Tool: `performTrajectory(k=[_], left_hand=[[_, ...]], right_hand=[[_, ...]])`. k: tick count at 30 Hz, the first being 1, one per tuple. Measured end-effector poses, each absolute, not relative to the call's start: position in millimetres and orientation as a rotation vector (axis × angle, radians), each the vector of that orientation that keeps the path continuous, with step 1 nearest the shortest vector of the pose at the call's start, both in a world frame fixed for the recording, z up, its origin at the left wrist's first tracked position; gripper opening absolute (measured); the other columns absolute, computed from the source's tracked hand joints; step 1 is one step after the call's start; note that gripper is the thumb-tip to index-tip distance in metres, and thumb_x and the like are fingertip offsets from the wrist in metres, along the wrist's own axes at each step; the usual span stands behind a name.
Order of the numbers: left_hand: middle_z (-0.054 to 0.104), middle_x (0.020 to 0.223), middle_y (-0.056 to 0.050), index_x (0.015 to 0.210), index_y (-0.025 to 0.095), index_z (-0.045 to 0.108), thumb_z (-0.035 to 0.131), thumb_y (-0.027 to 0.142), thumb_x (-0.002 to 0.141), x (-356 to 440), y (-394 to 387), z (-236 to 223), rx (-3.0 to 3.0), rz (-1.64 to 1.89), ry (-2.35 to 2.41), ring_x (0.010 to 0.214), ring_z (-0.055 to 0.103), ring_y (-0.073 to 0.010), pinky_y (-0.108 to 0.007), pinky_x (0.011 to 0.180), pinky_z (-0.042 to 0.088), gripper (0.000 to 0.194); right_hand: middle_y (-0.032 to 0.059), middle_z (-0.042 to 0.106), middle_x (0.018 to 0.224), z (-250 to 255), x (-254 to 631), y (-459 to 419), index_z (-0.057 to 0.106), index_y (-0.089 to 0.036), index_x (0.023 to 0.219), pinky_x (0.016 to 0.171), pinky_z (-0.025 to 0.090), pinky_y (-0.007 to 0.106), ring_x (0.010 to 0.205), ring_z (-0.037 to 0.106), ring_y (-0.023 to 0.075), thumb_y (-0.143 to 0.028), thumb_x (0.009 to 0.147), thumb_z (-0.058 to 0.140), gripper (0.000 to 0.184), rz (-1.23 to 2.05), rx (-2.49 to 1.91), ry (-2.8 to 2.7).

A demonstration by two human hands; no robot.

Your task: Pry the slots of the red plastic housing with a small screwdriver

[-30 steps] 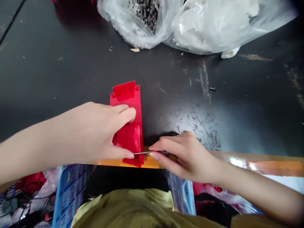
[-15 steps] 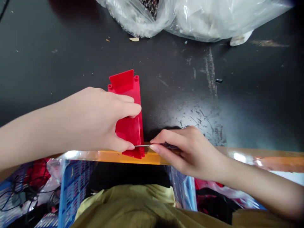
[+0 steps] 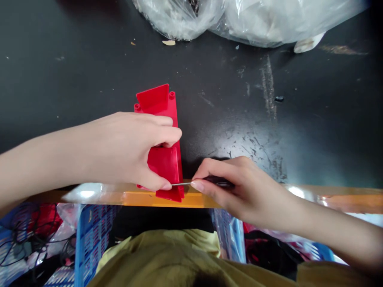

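Single head-worn view, facing forward and steeply down, close above left hand and right hand

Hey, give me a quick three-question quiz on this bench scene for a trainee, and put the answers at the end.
1. True or false: the left hand is on the red part.
2. Multiple choice: what colour is the strip along the near edge of the table?
a) green
b) orange
c) purple
3. Short answer: which hand holds the dark-handled tool?

Key:
1. True
2. b
3. The right hand
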State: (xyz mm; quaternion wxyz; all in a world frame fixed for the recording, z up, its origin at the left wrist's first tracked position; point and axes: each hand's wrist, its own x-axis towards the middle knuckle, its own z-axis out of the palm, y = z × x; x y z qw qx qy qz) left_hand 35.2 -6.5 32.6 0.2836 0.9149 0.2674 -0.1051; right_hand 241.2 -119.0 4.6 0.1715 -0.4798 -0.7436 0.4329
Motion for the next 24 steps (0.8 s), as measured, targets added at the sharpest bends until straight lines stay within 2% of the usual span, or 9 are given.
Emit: performTrajectory(k=[7, 12, 17, 21, 24], left_hand=[[0.052, 0.064, 0.003, 0.064, 0.023, 0.041, 0.069, 0.034, 0.065, 36.3, -1.7, 31.0, 2.409, -0.298, 0.653, 0.053, 0.043, -0.0126, -0.03, 0.05, 0.028, 0.031], [0.051, 0.062, 0.005, 0.068, 0.022, 0.043, 0.066, 0.032, 0.071, 31.6, -1.1, 35.9, 2.491, -0.432, 0.708, 0.049, 0.039, -0.0097, -0.027, 0.051, 0.023, 0.026], [0.054, 0.068, 0.005, 0.074, 0.021, 0.046, 0.069, 0.042, 0.072, 30.7, 0.6, 37.7, 2.473, -0.493, 0.643, 0.051, 0.04, -0.0092, -0.027, 0.05, 0.022, 0.031], [0.053, 0.071, 0.004, 0.074, 0.021, 0.042, 0.067, 0.037, 0.077, 38.2, -2.6, 42.9, 2.465, -0.605, 0.682, 0.055, 0.044, -0.0098, -0.026, 0.051, 0.024, 0.03], [0.053, 0.07, 0.005, 0.073, 0.022, 0.042, 0.068, 0.039, 0.076, 37.7, -3.5, 40.9, 2.505, -0.505, 0.619, 0.055, 0.044, -0.01, -0.027, 0.051, 0.023, 0.032]], right_hand=[[-0.0079, 0.048, 0.052, 3.7, 243.8, -111.7, 0.06, -0.018, 0.082, 0.047, 0.029, 0.019, 0.044, 0.039, 0.005, -0.029, 0.098, 0.052, 0.021, 1.316, -1.305, -2.104], [-0.0062, 0.054, 0.057, -2.7, 245.4, -111.2, 0.061, -0.018, 0.084, 0.048, 0.031, 0.019, 0.047, 0.044, 0.0049, -0.023, 0.097, 0.053, 0.016, 1.256, -1.202, -2.112], [-0.0034, 0.059, 0.061, -5.7, 246.6, -116.2, 0.061, -0.016, 0.086, 0.047, 0.033, 0.021, 0.048, 0.049, 0.0058, -0.021, 0.098, 0.051, 0.016, 1.127, -1.162, -2.159], [-0.0034, 0.061, 0.061, -4.6, 246.2, -119.0, 0.061, -0.017, 0.086, 0.046, 0.034, 0.021, 0.048, 0.051, 0.0059, -0.02, 0.098, 0.05, 0.016, 1.084, -1.185, -2.181], [-0.0036, 0.06, 0.061, -4.5, 244.9, -121.1, 0.061, -0.018, 0.086, 0.047, 0.034, 0.022, 0.049, 0.052, 0.0062, -0.02, 0.098, 0.05, 0.017, 1.072, -1.219, -2.184]])
